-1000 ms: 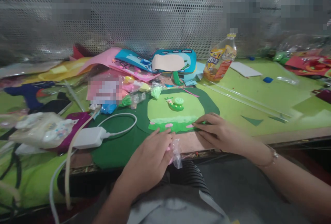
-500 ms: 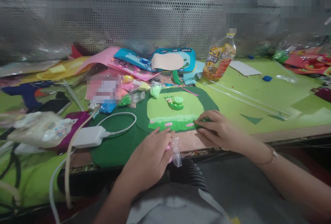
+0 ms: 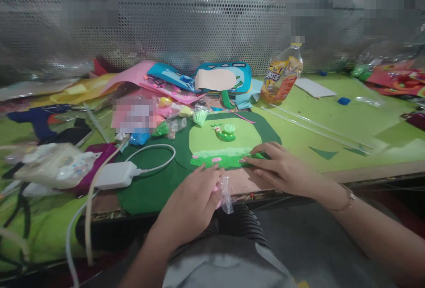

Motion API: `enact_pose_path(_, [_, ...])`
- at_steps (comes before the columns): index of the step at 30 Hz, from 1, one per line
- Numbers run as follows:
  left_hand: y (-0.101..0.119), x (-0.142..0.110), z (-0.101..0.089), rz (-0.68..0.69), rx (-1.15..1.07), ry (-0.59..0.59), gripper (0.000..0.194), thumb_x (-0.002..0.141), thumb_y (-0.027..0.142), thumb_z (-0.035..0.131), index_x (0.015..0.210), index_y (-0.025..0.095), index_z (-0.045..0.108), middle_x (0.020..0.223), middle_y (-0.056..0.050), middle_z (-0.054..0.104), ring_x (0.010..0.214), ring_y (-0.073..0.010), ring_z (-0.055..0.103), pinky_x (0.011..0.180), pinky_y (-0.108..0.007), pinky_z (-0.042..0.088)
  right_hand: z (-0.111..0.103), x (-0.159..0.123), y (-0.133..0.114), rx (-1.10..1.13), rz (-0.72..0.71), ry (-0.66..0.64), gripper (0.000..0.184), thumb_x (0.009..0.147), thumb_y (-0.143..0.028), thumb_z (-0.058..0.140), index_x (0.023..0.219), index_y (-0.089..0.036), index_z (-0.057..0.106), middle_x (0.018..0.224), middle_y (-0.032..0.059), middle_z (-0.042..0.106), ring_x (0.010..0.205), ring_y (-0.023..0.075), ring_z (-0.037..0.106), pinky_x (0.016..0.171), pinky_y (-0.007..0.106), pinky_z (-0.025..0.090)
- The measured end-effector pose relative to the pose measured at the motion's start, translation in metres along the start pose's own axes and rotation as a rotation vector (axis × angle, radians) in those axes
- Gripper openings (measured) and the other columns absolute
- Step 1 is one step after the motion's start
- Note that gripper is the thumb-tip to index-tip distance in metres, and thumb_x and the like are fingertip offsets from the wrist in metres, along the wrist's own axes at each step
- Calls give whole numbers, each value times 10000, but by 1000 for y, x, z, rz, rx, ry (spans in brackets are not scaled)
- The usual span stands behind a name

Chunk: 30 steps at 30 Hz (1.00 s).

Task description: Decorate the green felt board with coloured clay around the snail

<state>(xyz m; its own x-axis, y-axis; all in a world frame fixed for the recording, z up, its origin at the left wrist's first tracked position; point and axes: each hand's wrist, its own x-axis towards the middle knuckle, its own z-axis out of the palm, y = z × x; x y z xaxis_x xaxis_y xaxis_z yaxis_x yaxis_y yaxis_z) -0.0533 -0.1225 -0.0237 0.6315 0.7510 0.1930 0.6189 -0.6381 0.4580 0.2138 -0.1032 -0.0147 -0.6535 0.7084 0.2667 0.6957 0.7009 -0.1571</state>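
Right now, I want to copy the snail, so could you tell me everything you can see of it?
The snail looks like moulded clay. Its curved green body carries small yellowish dots, and a round, pale green shell with a spiral sits on top. The pale head is at the left end, with green feelers; its face is too small to read. It seems whole, lying on the light green panel, above the bumpy green strip. Neither the left hand nor the right hand touches it.

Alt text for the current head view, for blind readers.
The left hand holds a pink lump in clear plastic while the right hand touches the bright green lower strip of a green paper scene bearing a green clay-like snail.
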Motion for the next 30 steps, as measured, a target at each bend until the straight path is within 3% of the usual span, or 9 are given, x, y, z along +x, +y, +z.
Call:
enact_pose_path(13, [1, -1, -1, -1, -54, 16, 272, 943, 179, 306, 1120, 191, 513, 1255, -78, 574, 1279, -184, 426, 1080, -406, 335, 1, -2, 2, 0, 44, -23, 306, 925, -275, 454, 1174, -245, 629, 1030, 116, 572, 975, 250, 544, 856, 459, 453])
enact_pose_path(16, [1, -2, 0, -20, -95, 182, 222, 952, 256, 308, 975, 185, 518, 1213, -111, 567, 1205, -216, 478, 981, -394, 423, -7, 11, -6, 202, 52, 63, 282, 919, -306, 473, 1146, -236, 626, 1099, 119, 563, 1035, 242, 546, 895, 444, 458])
enact_pose_path(19, [11, 4, -7, -83, -74, 342, 245, 955, 322, 296, 888, 201, 498, 935, -87, 597, 917, -219, 577, 812, -392, 492, -16, 37, -22, 555, 14, 69, 442, 847, -403, 594, 1235, -200, 527, 1160, 116, 586, 1047, 215, 572, 858, 353, 506])
enact_pose_path(22, [23, 21, -29, -99, -10, 373, 239, 949, 336, 304, 891, 225, 508, 866, -59, 578, 818, -212, 574, 755, -385, 505, -22, 67, -33, 758, 9, -33, 253, 866, -393, 559, 957, -166, 622, 887, 56, 677, 806, 168, 642, 717, 288, 535])
enact_pose_path(24, [20, 39, -53, -100, 26, 414, 227, 934, 338, 361, 1051, 207, 505, 1053, -78, 577, 998, -222, 567, 863, -369, 490, -23, 84, -27, 848, 59, -23, 278, 897, -394, 488, 819, -156, 608, 682, 18, 650, 616, 136, 626, 601, 260, 526])
enact_pose_path(26, [4, 62, -80, -277, 167, 446, 341, 957, 310, 311, 1232, 146, 429, 1216, -111, 525, 1145, -225, 515, 953, -366, 443, -21, 95, -12, 867, 120, 61, 298, 878, -422, 503, 769, -161, 599, 624, 4, 632, 573, 131, 612, 570, 251, 511])
enact_pose_path(27, [-8, 74, -93, -409, 306, 389, 381, 971, 291, 266, 1274, 101, 396, 1268, -132, 485, 1190, -233, 485, 981, -375, 414, -19, 98, -2, 852, 144, 100, 313, 852, -447, 533, 727, -167, 593, 601, 2, 626, 568, 136, 609, 564, 251, 505])
enact_pose_path(29, [-35, 99, -112, -485, 372, 283, 403, 982, 266, 239, 1190, 37, 496, 1224, -109, 507, 1181, -267, 490, 985, -389, 385, -12, 100, 19, 819, 230, 198, 370, 796, -516, 575, 647, -177, 585, 576, 6, 619, 563, 143, 599, 565, 256, 490])
enact_pose_path(30, [-49, 110, -117, -522, 383, 213, 284, 946, 305, 425, 1137, 138, 551, 1192, -100, 552, 1075, -218, 557, 918, -407, 462, -9, 99, 29, 817, 246, 221, 396, 778, -547, 578, 632, -179, 586, 571, 10, 617, 559, 145, 593, 567, 260, 485])
